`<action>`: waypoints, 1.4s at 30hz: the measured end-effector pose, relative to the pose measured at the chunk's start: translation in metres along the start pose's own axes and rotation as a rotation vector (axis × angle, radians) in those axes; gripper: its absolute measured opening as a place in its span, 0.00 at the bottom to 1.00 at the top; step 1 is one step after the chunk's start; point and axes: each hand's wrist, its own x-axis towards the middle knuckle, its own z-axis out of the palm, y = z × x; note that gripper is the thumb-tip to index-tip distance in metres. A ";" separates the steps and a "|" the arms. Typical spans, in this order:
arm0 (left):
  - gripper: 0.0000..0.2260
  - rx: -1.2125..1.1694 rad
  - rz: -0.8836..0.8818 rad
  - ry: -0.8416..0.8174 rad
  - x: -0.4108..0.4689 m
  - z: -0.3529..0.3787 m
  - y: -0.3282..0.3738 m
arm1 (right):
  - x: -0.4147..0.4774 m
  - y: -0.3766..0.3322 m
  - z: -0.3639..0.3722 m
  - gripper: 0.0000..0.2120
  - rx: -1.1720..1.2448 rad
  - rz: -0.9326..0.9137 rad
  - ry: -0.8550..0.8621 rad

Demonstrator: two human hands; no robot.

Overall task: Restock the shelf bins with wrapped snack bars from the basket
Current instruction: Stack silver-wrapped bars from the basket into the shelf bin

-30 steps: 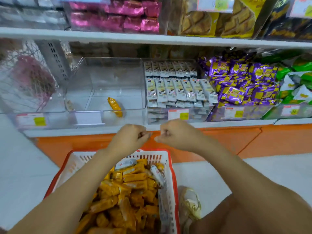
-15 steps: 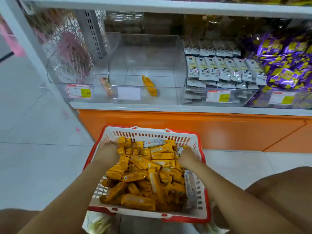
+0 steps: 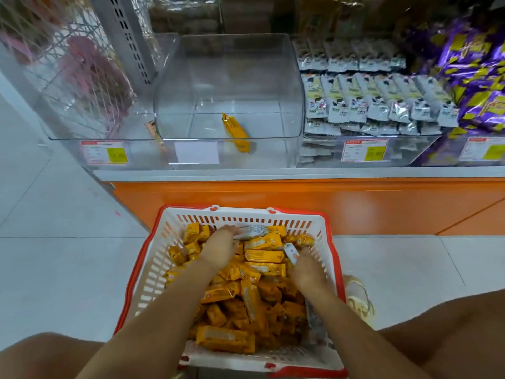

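Observation:
A white basket with a red rim [image 3: 159, 255] stands on the floor, heaped with orange-wrapped snack bars [image 3: 262, 269]. My left hand [image 3: 220, 248] lies on the pile near the basket's far wall, its fingers stretched out and touching a silver-white bar [image 3: 254, 231]. My right hand [image 3: 307, 269] is dug into the bars at the right side, next to a small white-wrapped bar [image 3: 291, 251]; its fingertips are hidden. On the shelf above stands a clear plastic bin [image 3: 229, 77] with a single orange bar [image 3: 236, 132] lying in it.
The shelf has an orange base panel [image 3: 300, 203]. Right of the clear bin are bins of white-wrapped bars [image 3: 369, 102] and purple packets [image 3: 470, 77]. Another clear bin [image 3: 95, 110] stands to the left. A shoe [image 3: 358, 296] rests beside the basket on the tiled floor.
Both hands came down from in front of the shelf into the basket. My left hand has moved from the basket's left side toward the far middle, and the view tilted down.

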 end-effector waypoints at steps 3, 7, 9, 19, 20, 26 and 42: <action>0.20 -0.020 0.008 -0.007 0.012 0.015 0.010 | 0.007 0.006 0.000 0.20 0.017 0.002 -0.038; 0.23 -0.101 -0.014 -0.023 0.024 0.029 0.011 | 0.009 0.010 -0.005 0.13 -0.020 -0.043 -0.088; 0.23 -0.044 -0.015 -0.013 0.028 0.031 0.009 | 0.007 0.011 -0.007 0.12 -0.011 -0.093 -0.074; 0.19 -0.004 0.013 0.094 0.017 0.025 0.008 | -0.021 0.005 -0.058 0.15 0.194 -0.322 0.106; 0.19 -0.049 0.000 0.092 0.015 0.020 0.011 | -0.024 0.002 -0.066 0.18 0.356 -0.285 0.037; 0.11 -0.446 -0.121 -0.053 -0.002 -0.028 0.049 | -0.049 -0.012 -0.122 0.12 0.858 -0.171 -0.320; 0.21 -1.206 -0.060 -0.571 -0.052 -0.096 0.082 | -0.076 0.002 -0.169 0.21 1.084 -0.222 -0.628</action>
